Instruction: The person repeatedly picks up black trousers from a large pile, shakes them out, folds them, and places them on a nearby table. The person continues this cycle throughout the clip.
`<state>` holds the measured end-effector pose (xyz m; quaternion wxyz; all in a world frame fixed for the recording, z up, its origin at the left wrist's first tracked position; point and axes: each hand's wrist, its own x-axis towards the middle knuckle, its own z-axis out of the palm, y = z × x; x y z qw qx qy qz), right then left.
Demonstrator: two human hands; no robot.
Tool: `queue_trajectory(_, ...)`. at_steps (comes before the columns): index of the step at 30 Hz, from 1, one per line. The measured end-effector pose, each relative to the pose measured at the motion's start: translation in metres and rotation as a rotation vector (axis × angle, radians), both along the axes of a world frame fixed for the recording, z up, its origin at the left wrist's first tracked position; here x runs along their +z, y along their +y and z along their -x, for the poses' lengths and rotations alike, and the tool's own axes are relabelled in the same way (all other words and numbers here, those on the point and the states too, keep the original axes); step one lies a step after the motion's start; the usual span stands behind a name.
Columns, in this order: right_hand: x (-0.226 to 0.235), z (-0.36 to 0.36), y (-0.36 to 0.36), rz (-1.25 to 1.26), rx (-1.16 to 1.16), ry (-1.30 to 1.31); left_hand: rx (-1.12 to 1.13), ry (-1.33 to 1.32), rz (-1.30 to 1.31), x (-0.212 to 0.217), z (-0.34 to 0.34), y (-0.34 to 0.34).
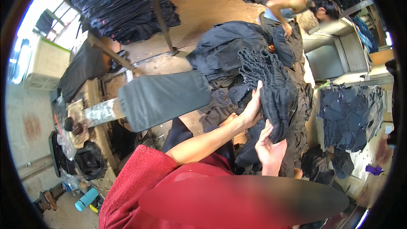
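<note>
A black crinkled garment (277, 97) is bunched lengthwise between my hands, with a ruffled, twisted far end. My left hand (252, 109) presses along its left side, one finger stretched upward and the others partly hidden by the cloth. Around the near, folded end curls my right hand (270, 149), its thumb and fingers to either side. Beneath and beyond lies a heap of dark garments (231, 44). Left of my hands a padded board with a dark cover (165, 99) juts out on a pale support.
Across the heap a person in a light sleeveless top (288, 6) bends over. Stacked dark garments (123, 4) stand at the far left behind a metal post (159, 12). More dark clothes (345, 116) hang at the right. A blue bottle (86, 199) lies at the lower left.
</note>
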<state>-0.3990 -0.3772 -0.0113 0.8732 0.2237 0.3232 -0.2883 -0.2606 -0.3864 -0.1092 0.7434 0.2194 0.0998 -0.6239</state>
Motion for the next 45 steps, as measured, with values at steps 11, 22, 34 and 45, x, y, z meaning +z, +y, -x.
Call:
queue_trajectory(11, 0.022, -0.126, 0.301, -0.08, 0.626, -0.389, 0.206, -0.388, -0.034, 0.048, -0.225, 0.33)
queue_trajectory(22, -0.116, -0.238, 0.41, -0.015, 1.082, -0.136, 0.003, -0.785, -0.891, -0.052, -0.393, 0.509)
queue_trajectory(34, -0.009, -0.165, 0.235, 1.405, 1.382, 0.298, 0.397, -1.647, -1.39, 0.076, -0.218, 0.485)
queue_trajectory(45, 0.022, -0.194, 0.233, 1.729, 1.291, 0.127, 0.51, -1.289, -1.479, 0.063, -0.212, 0.487)
